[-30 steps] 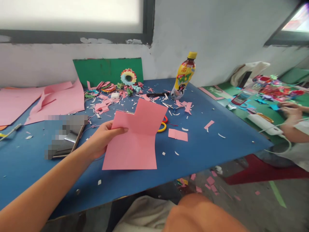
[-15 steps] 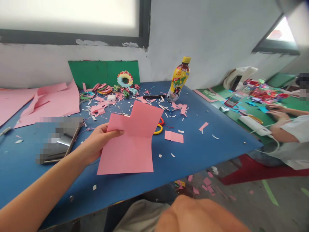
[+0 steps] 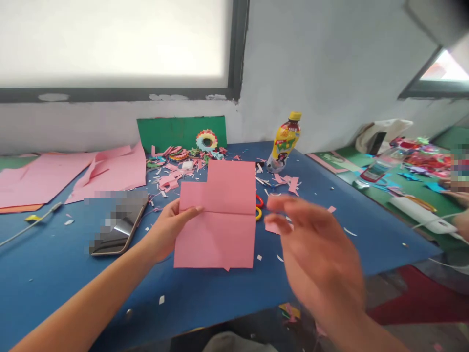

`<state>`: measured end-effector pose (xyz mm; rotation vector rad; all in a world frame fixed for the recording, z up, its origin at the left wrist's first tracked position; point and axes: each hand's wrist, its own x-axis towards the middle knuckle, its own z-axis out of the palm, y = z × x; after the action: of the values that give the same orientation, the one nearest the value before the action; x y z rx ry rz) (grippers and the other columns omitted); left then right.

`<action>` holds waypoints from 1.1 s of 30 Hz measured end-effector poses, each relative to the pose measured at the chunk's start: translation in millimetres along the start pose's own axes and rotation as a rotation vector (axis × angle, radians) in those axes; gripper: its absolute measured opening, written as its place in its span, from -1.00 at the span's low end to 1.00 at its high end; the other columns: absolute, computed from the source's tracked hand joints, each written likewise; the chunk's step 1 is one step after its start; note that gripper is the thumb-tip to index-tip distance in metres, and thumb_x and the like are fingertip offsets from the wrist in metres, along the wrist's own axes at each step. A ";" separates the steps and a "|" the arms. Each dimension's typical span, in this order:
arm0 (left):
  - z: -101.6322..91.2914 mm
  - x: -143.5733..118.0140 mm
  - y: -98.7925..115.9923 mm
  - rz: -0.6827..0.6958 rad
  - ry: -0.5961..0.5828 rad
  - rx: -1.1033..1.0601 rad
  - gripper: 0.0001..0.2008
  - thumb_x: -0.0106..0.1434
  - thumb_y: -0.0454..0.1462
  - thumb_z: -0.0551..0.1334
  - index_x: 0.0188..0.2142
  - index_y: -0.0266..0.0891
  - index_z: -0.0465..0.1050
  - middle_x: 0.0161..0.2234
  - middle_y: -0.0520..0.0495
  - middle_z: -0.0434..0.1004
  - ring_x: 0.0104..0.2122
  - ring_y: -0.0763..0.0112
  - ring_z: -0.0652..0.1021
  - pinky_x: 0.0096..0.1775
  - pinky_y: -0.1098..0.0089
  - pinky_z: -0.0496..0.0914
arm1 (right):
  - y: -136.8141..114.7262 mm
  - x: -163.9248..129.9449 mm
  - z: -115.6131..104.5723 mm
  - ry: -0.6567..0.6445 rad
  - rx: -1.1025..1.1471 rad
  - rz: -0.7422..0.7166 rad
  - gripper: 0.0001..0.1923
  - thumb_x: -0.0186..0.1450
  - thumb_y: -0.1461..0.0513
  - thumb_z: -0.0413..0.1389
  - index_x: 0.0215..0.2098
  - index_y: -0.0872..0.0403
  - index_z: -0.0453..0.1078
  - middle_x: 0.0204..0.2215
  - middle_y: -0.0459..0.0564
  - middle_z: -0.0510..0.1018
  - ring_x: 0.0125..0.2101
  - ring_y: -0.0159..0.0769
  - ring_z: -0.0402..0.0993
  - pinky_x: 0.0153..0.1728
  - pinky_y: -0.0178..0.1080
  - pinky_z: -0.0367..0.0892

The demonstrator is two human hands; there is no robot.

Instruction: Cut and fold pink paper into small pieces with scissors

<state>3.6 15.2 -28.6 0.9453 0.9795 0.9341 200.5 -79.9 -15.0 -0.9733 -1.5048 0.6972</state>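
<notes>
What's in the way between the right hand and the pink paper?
Nothing that I can see. The right hand is apart from the pink paper, with open air between. The scissors' handles peek out there, but they look to be on the table behind.

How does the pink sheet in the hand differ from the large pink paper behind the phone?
The pink sheet is gripped by the left hand, while the large pink paper lies on the table. The pink sheet is smaller than the large pink paper. The pink sheet has a square notch at its upper left; the large pink paper appears partly folded over. Both are pink.
</notes>
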 end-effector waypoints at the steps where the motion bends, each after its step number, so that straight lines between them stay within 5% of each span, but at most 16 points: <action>1: 0.5 -1.1 0.4 0.021 0.000 -0.023 -0.71 0.01 -0.23 0.35 -0.24 -0.19 0.45 -0.30 -0.04 0.59 -0.44 0.35 0.58 -0.40 0.41 0.47 | 7.6 16.2 -1.8 0.062 0.040 -0.025 -0.79 0.28 0.06 -0.05 -0.11 -0.29 0.24 -0.03 -0.19 0.37 0.06 -0.24 0.22 -0.05 -0.08 0.30; 3: 1.5 -2.9 0.2 0.050 0.003 -0.062 -0.72 0.01 -0.24 0.35 -0.24 -0.18 0.46 -0.30 -0.03 0.59 -0.43 0.36 0.57 -0.38 0.40 0.47 | 24.9 43.9 -6.1 0.146 0.149 0.015 -0.64 0.17 0.17 0.12 -0.05 -0.20 0.23 0.05 -0.15 0.30 0.09 -0.26 0.18 -0.01 -0.14 0.25; 7: 2.6 -3.5 -2.5 0.079 0.041 -0.089 -0.75 0.01 -0.24 0.35 -0.27 -0.22 0.47 -0.35 -0.04 0.58 -0.45 0.37 0.57 -0.40 0.41 0.46 | 50.8 72.3 -8.2 -0.204 0.372 0.334 -0.55 0.14 0.16 0.14 0.00 -0.02 0.23 0.01 0.00 0.38 -0.03 -0.23 0.33 -0.09 -0.16 0.31; 10: 1.9 -3.2 -2.6 0.070 0.055 -0.062 -0.75 0.01 -0.22 0.35 -0.29 -0.24 0.47 -0.33 -0.09 0.58 -0.43 0.33 0.57 -0.41 0.42 0.45 | 57.5 77.2 -2.5 -0.327 0.405 0.406 -0.60 0.21 0.16 0.04 0.02 0.01 0.22 -0.09 0.01 0.46 -0.24 -0.29 0.47 -0.35 -0.25 0.39; 15: 2.8 -7.0 2.1 0.020 0.034 -0.044 -0.75 0.01 -0.20 0.35 -0.30 -0.25 0.47 -0.27 -0.14 0.56 -0.39 0.29 0.57 -0.39 0.39 0.45 | 55.7 84.1 0.3 -0.351 0.180 0.252 -0.62 0.26 0.21 -0.05 0.05 0.05 0.23 -0.21 -0.02 0.51 -0.34 -0.35 0.45 -0.36 -0.27 0.35; 22: 13.6 -14.0 -3.3 0.163 0.130 0.007 -0.67 0.01 -0.15 0.35 -0.23 -0.23 0.46 -0.24 -0.12 0.55 -0.33 0.28 0.55 -0.36 0.41 0.43 | 15.4 83.2 4.8 -0.359 -0.550 0.074 -0.49 0.30 0.24 -0.16 0.22 0.13 0.03 -0.51 -0.05 0.50 -0.52 -0.30 0.40 -0.49 -0.26 0.25; 25: 16.6 -16.0 -8.8 0.215 0.144 0.001 -0.68 0.05 -0.13 0.31 -0.23 -0.24 0.45 -0.26 -0.11 0.56 -0.34 0.26 0.55 -0.38 0.42 0.41 | 3.2 73.6 18.7 -0.409 -0.737 -0.010 -0.42 0.31 0.17 -0.19 0.26 0.19 -0.10 -0.22 0.13 0.52 -0.30 -0.15 0.47 -0.36 -0.18 0.33; 28: 17.7 -18.1 -14.2 0.257 0.094 -0.079 -0.68 0.11 -0.12 0.25 -0.17 -0.22 0.43 -0.22 -0.09 0.55 -0.30 0.26 0.55 -0.36 0.42 0.40 | -0.9 63.0 34.8 -0.451 -0.795 -0.149 -0.38 0.32 0.13 -0.23 0.27 0.24 -0.19 0.17 0.21 0.17 0.11 -0.08 0.18 -0.12 -0.08 0.33; 33: 17.2 -21.6 -20.3 0.330 -0.005 -0.159 -0.54 0.13 -0.05 0.22 -0.01 -0.20 0.35 -0.07 -0.09 0.47 -0.08 0.20 0.46 -0.13 0.34 0.36 | -3.2 52.9 55.0 -0.489 -0.848 -0.271 -0.35 0.28 0.15 -0.21 0.25 0.35 -0.18 0.25 0.22 -0.13 0.22 -0.10 -0.12 0.04 -0.03 0.22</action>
<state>17.9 -14.5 -37.7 0.9904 0.7435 1.2660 145.8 -30.2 4.3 -1.2223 -2.4046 0.0618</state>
